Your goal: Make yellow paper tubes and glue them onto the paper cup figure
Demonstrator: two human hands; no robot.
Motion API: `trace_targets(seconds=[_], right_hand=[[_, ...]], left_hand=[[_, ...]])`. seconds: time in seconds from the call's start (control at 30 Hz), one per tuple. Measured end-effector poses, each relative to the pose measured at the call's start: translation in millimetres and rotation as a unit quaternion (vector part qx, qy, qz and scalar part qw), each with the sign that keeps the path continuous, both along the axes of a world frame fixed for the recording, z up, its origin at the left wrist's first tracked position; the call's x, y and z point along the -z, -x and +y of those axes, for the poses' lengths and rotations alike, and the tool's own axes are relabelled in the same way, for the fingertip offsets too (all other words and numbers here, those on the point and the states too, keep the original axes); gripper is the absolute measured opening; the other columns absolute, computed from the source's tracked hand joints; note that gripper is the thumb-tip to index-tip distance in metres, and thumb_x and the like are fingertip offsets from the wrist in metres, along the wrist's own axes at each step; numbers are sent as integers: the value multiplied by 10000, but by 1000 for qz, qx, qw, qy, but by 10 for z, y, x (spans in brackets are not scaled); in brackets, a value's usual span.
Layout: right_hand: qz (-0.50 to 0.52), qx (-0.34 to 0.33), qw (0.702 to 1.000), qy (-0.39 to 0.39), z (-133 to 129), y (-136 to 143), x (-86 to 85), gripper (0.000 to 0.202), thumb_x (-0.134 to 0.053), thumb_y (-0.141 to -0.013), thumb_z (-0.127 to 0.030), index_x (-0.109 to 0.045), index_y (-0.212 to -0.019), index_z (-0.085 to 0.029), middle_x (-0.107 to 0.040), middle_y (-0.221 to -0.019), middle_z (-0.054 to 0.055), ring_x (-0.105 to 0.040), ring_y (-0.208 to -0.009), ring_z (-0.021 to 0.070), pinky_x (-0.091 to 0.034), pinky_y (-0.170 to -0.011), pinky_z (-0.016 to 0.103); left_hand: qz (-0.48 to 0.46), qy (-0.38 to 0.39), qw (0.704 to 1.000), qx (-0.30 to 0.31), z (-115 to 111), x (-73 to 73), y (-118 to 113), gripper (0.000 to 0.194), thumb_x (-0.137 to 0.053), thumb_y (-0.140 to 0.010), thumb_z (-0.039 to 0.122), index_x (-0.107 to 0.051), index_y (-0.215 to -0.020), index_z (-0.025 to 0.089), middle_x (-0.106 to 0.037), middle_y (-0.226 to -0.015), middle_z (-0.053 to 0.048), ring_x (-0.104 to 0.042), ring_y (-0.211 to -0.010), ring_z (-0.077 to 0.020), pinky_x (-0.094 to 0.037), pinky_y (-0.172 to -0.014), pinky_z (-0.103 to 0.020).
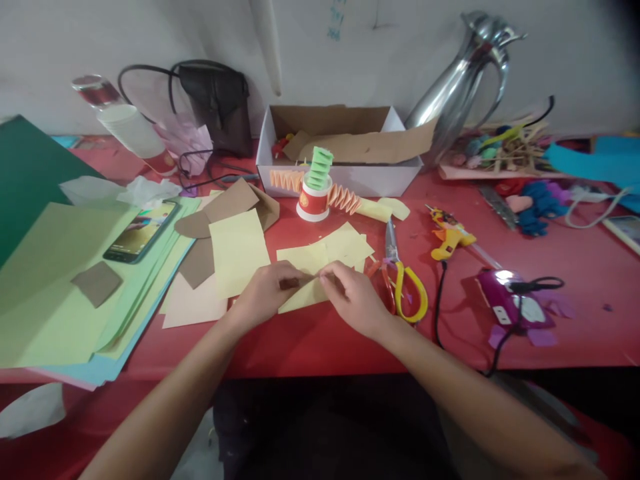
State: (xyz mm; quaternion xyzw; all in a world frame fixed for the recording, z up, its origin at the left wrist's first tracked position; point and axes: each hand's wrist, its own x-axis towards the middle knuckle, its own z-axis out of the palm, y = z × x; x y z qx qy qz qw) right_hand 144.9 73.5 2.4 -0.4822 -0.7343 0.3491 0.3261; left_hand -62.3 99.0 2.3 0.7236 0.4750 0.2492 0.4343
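My left hand (273, 288) and my right hand (353, 293) meet fingertip to fingertip over the red table, both closed in a pinch. Between them is a small piece of paper, mostly hidden by the fingers, its edge looking dark. Pale yellow paper (303, 297) lies under and between the hands, with more yellow sheets (345, 243) just beyond. Right of my right hand lie scissors (400, 280) with red and yellow handles, blades pointing away. Ahead stands a red and white paper cup (314, 202) with a green folded-paper spring (319, 168) on top and orange ones (345, 199) at its sides.
Left are stacked coloured sheets (45, 287), a phone (141, 232) and brown paper pieces (197, 263). A white box (340, 181), black bag (217, 100) and metal jug (450, 87) stand behind. A yellow glue gun (451, 239) and corded purple device (515, 300) lie right.
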Motion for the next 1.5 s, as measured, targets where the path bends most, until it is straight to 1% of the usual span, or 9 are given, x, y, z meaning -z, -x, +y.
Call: trace_targets(seconds=[0.2,0.37,0.57,0.83,1.0,1.13,1.23,1.33,1.5], right_hand=[[-14,32,999,-5,74,72,74,106,-483,-959,-215,-553,-880,-218,-661,-868,33,-596,-754,176,-422,-670,290],[-40,50,998,19,87,93,88,101,-515,-938,-218,-547,-842,-218,-641,-772,7,-569,-674,163,-381,-628,282],[-52,61,996,40,105,96,53,86,-543,-907,-228,-567,-825,-220,-620,-695,-15,-544,-615,149,-358,-604,276],[-2,46,999,22,47,40,33,71,-541,-866,-193,-576,-808,-214,-653,-799,12,-567,-687,155,-413,-643,282],[1,13,998,60,14,18,5,67,-604,-871,-275,-626,-872,-212,-681,-837,17,-586,-700,159,-429,-639,283],[-16,18,995,94,37,35,-14,57,-577,-865,-241,-626,-857,-212,-661,-811,7,-554,-656,147,-406,-608,279],[-15,24,992,120,55,45,-38,102,-587,-849,-243,-621,-945,-228,-669,-865,-2,-525,-613,133,-400,-590,279],[2,20,992,127,66,40,-52,212,-606,-834,-226,-608,-1042,-261,-687,-942,-9,-555,-639,136,-411,-600,276],[20,-14,993,111,82,30,-41,83,-580,-866,-180,-642,-877,-234,-712,-938,4,-635,-827,168,-461,-726,290]], left_hand=[[41,-21,998,53,35,-108,41,271,-532,-934,324,-774,-1037,257,-716,-1011,-56,-681,-940,-198,-527,-843,-312],[67,30,997,27,-26,-221,47,435,-361,-1012,429,-733,-976,205,-708,-993,-62,-665,-895,-208,-522,-792,-328],[89,-5,996,11,-85,-148,-36,148,-642,-863,333,-730,-906,222,-690,-1009,-35,-661,-903,-201,-504,-819,-320],[88,-17,994,-58,-207,-77,-115,183,-617,-868,326,-778,-843,241,-692,-1048,-43,-681,-935,-196,-525,-868,-338],[80,-2,994,-70,-203,-77,-121,173,-638,-849,339,-783,-830,248,-690,-1006,-32,-679,-892,-190,-534,-826,-323],[71,30,992,-95,-218,-82,-134,209,-609,-867,355,-775,-815,239,-676,-1036,-37,-670,-891,-186,-526,-806,-322],[54,43,992,-102,-231,-77,-151,202,-602,-868,337,-760,-815,223,-669,-1070,-58,-668,-934,-199,-527,-810,-333],[36,46,993,-106,-234,-75,-162,157,-617,-852,299,-721,-939,221,-679,-1032,-52,-657,-947,-199,-524,-813,-332],[-1,39,996,-86,-237,-75,-155,126,-579,-873,261,-657,-967,229,-692,-938,-10,-643,-911,-180,-499,-821,-314]])
